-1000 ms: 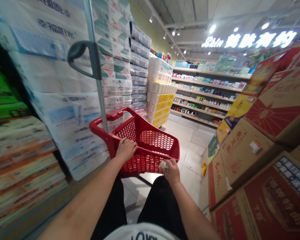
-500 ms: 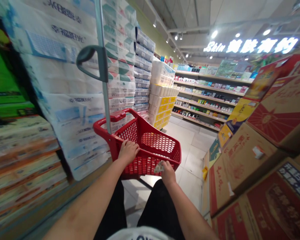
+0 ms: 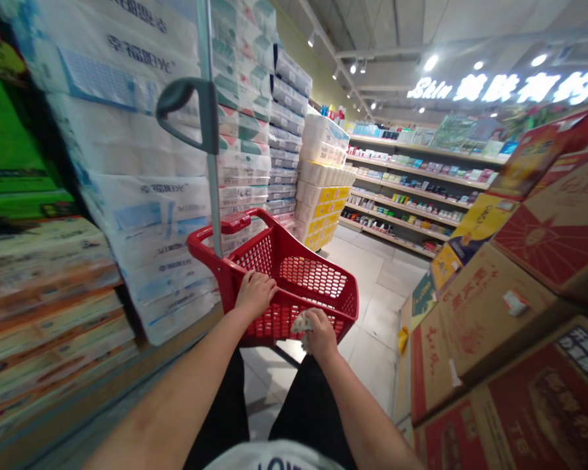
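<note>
Left hand: fingers gripping the red basket by its near rim
Right hand: fingers pinching the cloth by the near wall
Change: I see the cloth shifted leftward, facing another stretch

Two hands; one red basket; one cloth; one lit sign

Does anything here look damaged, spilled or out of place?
No spill shows, and the red shopping basket stands upright. One oddity: the white label on a brown carton at right has a ragged outline, perhaps torn or peeling, though blur leaves this uncertain.
</note>
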A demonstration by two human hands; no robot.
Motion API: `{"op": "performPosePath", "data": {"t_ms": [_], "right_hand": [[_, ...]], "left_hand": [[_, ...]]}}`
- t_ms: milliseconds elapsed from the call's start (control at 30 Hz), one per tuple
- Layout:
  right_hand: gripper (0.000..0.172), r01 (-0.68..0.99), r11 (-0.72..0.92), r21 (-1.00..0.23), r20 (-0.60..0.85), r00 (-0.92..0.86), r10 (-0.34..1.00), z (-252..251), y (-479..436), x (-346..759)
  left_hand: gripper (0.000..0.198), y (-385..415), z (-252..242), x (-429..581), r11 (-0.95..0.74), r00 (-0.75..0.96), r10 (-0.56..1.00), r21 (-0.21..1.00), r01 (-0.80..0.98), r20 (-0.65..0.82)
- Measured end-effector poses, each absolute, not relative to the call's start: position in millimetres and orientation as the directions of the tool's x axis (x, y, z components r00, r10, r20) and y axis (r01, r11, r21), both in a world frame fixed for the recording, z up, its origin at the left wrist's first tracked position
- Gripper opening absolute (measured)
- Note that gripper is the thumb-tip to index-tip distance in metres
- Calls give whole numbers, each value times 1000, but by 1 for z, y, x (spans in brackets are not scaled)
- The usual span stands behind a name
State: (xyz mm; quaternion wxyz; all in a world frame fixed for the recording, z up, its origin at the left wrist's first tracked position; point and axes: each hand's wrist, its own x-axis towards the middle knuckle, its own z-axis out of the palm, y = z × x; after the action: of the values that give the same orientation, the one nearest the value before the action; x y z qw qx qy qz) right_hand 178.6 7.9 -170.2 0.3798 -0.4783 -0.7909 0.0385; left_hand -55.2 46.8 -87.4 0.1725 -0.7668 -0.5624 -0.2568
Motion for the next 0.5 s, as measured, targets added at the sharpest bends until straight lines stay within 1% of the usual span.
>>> {"op": "performPosePath", "data": {"t_ms": [67,167,233,333,400,433,500], "right_hand": [[55,735,534,-418,522,-287,803,-166,8,173],[52,788,460,-410,438,-272,857,-159,7,165],[50,793,463,-396,461,-265,847,-155,7,161],[46,783,523,-337,519,-309,797,-151,8,155],[43,798,520,-305,496,-333,802,-150,9,152],[42,805,509,-304,480,-332,812,-150,9,150],[43,792,504,-345,474,-317,822,-149,10,146]], "left_hand": [[25,46,-87,-55,-304,233,774,22,952,588],[24,45,-86,-55,-310,232,774,34,950,589],[25,44,-86,-56,-321,237,771,39,946,592],[26,41,-87,-55,-326,243,768,36,945,592],[26,40,-86,-55,-319,241,771,30,947,589],[26,40,-86,-54,-316,240,774,28,948,586],[27,40,-84,-55,-314,240,779,29,949,579]]}}
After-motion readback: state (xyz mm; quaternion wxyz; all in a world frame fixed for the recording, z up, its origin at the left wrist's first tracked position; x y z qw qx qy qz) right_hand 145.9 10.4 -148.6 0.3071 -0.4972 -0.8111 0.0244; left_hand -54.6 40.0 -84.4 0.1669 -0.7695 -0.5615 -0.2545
